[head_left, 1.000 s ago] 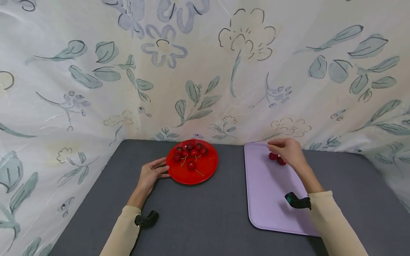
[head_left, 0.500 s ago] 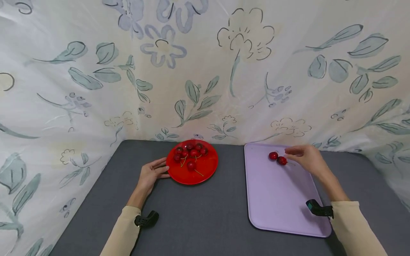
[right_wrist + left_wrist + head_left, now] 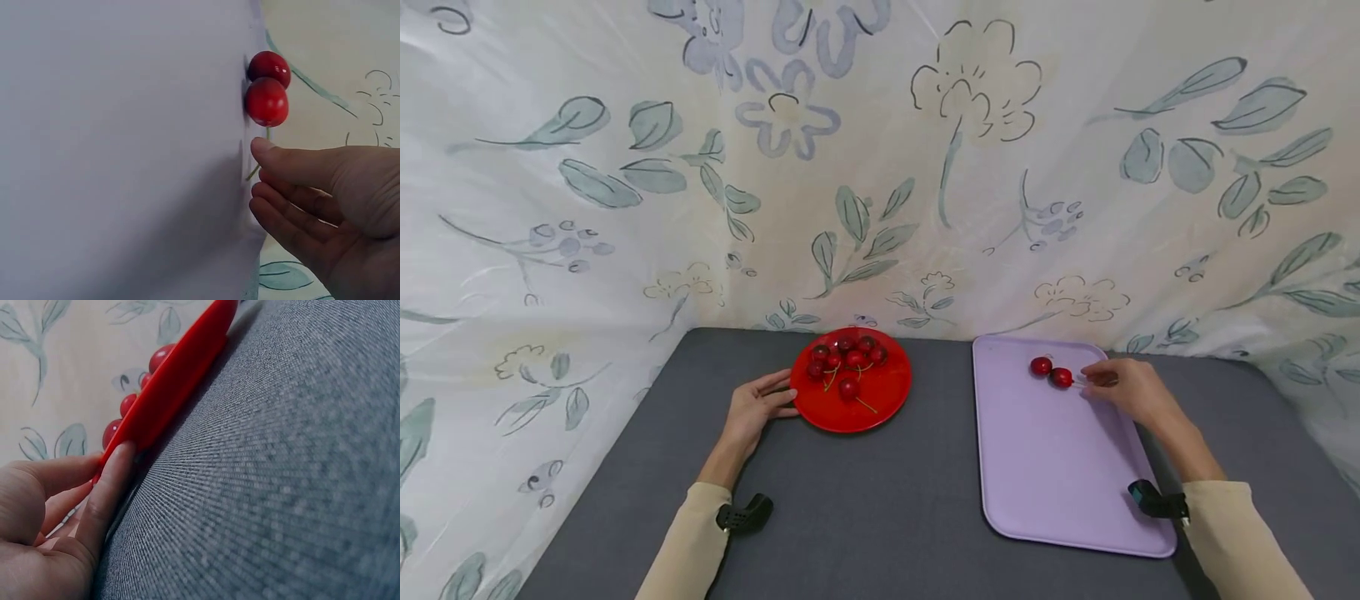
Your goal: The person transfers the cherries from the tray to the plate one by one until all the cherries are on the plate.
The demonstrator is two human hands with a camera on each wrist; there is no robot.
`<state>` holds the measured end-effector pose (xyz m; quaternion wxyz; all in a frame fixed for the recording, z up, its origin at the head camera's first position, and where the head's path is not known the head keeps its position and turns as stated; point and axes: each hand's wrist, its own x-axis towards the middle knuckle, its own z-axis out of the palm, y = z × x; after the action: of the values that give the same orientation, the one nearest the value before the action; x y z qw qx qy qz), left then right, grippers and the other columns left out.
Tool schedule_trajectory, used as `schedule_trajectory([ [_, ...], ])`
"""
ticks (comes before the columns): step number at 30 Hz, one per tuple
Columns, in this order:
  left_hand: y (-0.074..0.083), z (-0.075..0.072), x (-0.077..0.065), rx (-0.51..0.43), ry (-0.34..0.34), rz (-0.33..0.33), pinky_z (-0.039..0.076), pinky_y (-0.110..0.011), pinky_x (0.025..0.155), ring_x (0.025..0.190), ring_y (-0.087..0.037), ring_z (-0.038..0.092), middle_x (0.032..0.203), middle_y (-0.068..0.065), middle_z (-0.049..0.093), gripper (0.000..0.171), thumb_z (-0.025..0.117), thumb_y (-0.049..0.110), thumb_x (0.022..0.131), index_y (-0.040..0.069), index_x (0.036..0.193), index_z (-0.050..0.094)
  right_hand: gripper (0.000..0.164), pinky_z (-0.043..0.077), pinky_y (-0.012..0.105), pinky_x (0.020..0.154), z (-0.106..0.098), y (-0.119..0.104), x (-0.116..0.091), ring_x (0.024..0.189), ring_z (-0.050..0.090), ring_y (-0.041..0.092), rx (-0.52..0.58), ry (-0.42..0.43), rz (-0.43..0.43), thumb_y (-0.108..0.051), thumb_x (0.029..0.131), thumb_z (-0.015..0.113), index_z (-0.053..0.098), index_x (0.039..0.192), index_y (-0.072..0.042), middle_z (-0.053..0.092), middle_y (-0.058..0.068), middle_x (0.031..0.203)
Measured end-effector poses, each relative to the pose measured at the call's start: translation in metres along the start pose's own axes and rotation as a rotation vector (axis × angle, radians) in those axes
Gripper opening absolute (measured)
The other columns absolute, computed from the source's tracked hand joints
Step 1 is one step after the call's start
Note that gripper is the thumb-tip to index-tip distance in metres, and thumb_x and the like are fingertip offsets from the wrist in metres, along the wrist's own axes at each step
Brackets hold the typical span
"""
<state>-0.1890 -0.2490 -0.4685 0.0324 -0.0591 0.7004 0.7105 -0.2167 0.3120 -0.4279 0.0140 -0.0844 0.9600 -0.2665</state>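
Observation:
In the head view my left hand [image 3: 756, 407] is at the left edge of a round red plate [image 3: 850, 421], which bears several dark red cherries [image 3: 847, 388] with green stems. The left wrist view shows thumb and finger pinching the rim of the plate [image 3: 169, 394]. Two cherries lie side by side near the far end of a lilac tray [image 3: 1060, 492]. Beside them is my right hand [image 3: 1131, 388], thumb and fingers parted. The nearer cherry [image 3: 267, 103] has its stem [image 3: 252, 174] passing behind my thumb, between it and the fingertips. The other cherry [image 3: 269, 65] touches it.
A dark grey cloth [image 3: 917, 483] covers the table under plate and tray. Pale flower-printed fabric [image 3: 880, 167] hangs at the back and sides, close behind both dishes. A black band [image 3: 1159, 502] is on each wrist.
My right hand has moved right, off from over the two cherries, then lowered toward the nearer cherry's stem. The left hand and plate stay where they were.

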Motion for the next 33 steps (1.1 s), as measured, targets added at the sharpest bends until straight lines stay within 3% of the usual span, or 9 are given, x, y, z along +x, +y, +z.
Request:
schedule_trajectory([
  [3, -0.001, -0.001, 0.0, 0.002, -0.003, 0.008, 0.061, -0.037, 0.078, 0.094, -0.017, 0.07, 0.136, -0.024, 0.054, 0.047, 0.063, 0.0, 0.094, -0.003, 0.139, 0.051, 0.031, 0.057, 0.053, 0.078, 0.004, 0.0, 0.0, 0.09, 0.066, 0.038, -0.005, 0.001, -0.012, -0.007, 0.084, 0.076, 0.068, 0.109, 0.01, 0.07, 0.022, 0.098],
  [8, -0.002, -0.001, 0.0, -0.005, -0.002, 0.012, 0.061, -0.037, 0.077, 0.093, -0.016, 0.07, 0.137, -0.025, 0.053, 0.047, 0.063, -0.001, 0.093, -0.003, 0.139, 0.051, 0.02, 0.058, 0.05, 0.073, 0.007, -0.002, -0.001, 0.087, 0.066, 0.037, -0.019, 0.038, -0.012, -0.004, 0.085, 0.074, 0.072, 0.101, 0.009, 0.071, 0.021, 0.093],
  [16, -0.004, -0.002, 0.001, -0.005, -0.003, 0.011, 0.061, -0.036, 0.077, 0.093, -0.016, 0.07, 0.137, -0.024, 0.053, 0.048, 0.064, -0.001, 0.093, -0.003, 0.139, 0.051, 0.018, 0.052, 0.031, 0.064, 0.008, 0.003, -0.004, 0.088, 0.064, 0.034, -0.014, 0.073, 0.006, -0.01, 0.085, 0.075, 0.076, 0.097, 0.004, 0.072, 0.02, 0.095],
  [24, -0.004, -0.001, 0.002, -0.006, -0.005, 0.014, 0.061, -0.037, 0.077, 0.093, -0.016, 0.07, 0.136, -0.025, 0.054, 0.048, 0.063, -0.001, 0.093, -0.004, 0.139, 0.05, 0.021, 0.051, 0.025, 0.061, 0.005, 0.002, -0.004, 0.088, 0.065, 0.033, 0.022, 0.091, 0.013, -0.013, 0.086, 0.075, 0.076, 0.099, 0.003, 0.072, 0.021, 0.095],
  [29, -0.002, 0.0, 0.002, 0.001, 0.016, -0.002, 0.061, -0.037, 0.077, 0.091, -0.017, 0.071, 0.135, -0.025, 0.055, 0.047, 0.063, -0.001, 0.093, -0.004, 0.138, 0.051, 0.029, 0.052, 0.021, 0.06, 0.001, -0.007, -0.003, 0.08, 0.07, 0.02, 0.146, 0.089, 0.08, -0.018, 0.09, 0.073, 0.073, 0.107, 0.004, 0.074, 0.017, 0.093],
  [33, 0.0, 0.002, 0.002, 0.007, 0.037, -0.022, 0.061, -0.037, 0.076, 0.091, -0.018, 0.071, 0.134, -0.023, 0.056, 0.046, 0.064, -0.001, 0.093, -0.002, 0.137, 0.053, 0.043, 0.058, 0.02, 0.071, 0.0, -0.014, 0.0, 0.081, 0.072, 0.01, 0.41, -0.015, 0.139, -0.024, 0.092, 0.071, 0.066, 0.119, 0.008, 0.074, 0.012, 0.097],
])
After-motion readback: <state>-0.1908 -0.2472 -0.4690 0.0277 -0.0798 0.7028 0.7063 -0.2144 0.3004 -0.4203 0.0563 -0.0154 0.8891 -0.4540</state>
